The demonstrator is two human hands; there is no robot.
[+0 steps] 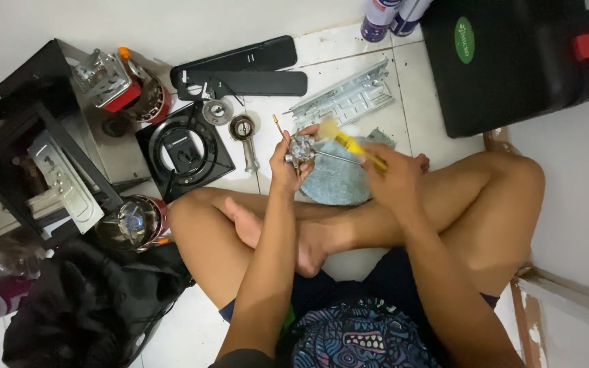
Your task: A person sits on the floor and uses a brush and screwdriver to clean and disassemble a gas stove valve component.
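Left hand (286, 165) clasps a knobbly metal valve (303, 148); right hand (391, 178) grips a yellow-handled brush (350, 144).

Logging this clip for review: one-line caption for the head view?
Seated cross-legged on a tiled floor, left hand holds a small metal part while right hand works it with a yellow-handled tool.

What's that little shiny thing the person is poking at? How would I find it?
Start at the crossed legs on the white tiled floor. Above them the left hand holds up a small silvery metal valve part, touched by a yellow-handled tool in the right hand. It alone is off the floor.
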